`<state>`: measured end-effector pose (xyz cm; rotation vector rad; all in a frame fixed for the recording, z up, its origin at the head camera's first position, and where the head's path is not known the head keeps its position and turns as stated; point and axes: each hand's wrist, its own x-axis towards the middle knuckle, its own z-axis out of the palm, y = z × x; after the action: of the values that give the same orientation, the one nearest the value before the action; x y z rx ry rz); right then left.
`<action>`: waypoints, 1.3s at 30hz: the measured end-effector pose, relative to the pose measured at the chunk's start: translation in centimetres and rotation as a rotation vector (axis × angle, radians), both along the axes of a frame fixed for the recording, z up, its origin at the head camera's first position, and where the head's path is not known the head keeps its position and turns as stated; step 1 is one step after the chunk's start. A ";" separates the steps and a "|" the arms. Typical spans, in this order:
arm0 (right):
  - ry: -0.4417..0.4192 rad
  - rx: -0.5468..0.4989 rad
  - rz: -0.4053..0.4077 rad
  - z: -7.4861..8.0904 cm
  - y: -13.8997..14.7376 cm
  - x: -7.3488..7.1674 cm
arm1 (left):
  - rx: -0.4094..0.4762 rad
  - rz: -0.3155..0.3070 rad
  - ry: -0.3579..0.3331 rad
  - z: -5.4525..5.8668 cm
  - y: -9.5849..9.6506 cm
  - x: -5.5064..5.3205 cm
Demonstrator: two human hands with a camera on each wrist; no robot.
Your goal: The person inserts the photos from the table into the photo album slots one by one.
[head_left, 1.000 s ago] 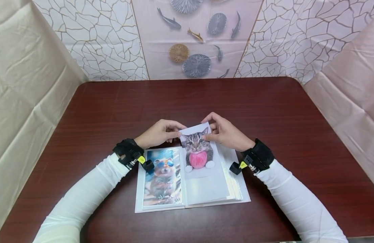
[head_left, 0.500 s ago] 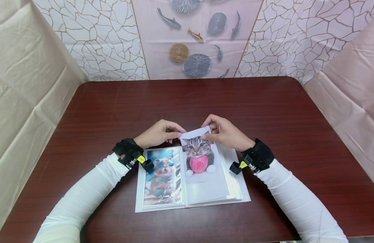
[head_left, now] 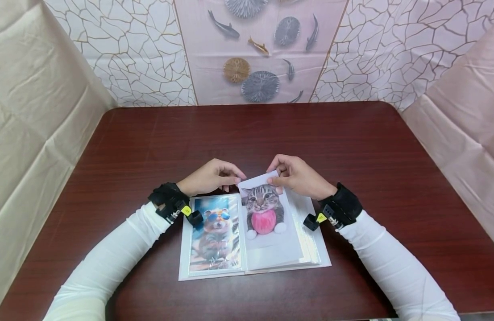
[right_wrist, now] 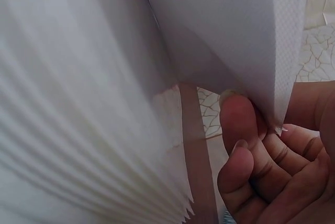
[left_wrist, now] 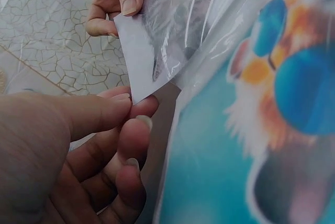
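A cat photo point(head_left: 264, 203) with a pink heart-like shape on its chest lies partly inside a clear sleeve on the right page of an open white photo album point(head_left: 324, 256). Its white top edge sticks out past the page. My left hand point(head_left: 211, 175) pinches the top left corner between thumb and forefinger, seen close up in the left wrist view at the white corner point(left_wrist: 138, 59). At the top right corner, my right hand point(head_left: 296, 176) grips the photo, thumb on its face. The right wrist view has the right hand's curled fingers point(right_wrist: 238, 127) beside the sheet.
On the album's left page, a sleeve holds a picture of a furry animal in blue sunglasses point(head_left: 214, 236). Fanned pages point(right_wrist: 94, 130) fill the left of the right wrist view. The album rests on a dark red-brown table point(head_left: 247, 133), with patterned cloth point(head_left: 255, 53) behind.
The cat photo has slid down toward me, deeper into the sleeve, with less of it above the page. My right hand has moved slightly down with it; the left has barely moved.
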<state>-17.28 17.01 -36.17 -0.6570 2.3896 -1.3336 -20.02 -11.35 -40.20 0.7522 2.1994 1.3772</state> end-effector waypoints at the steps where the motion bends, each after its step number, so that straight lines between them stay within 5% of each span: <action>1: 0.001 0.003 -0.001 0.0 0.0 0.0 | 0.002 -0.001 -0.004 0.0 0.0 0.0; 39: -0.046 0.039 0.032 0.0 0.1 0.0 | -0.064 -0.060 -0.020 0.5 0.2 0.6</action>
<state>-17.27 17.06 -36.12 -0.6447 2.3524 -1.2725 -19.38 -11.19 -39.69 0.7720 2.1762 1.2741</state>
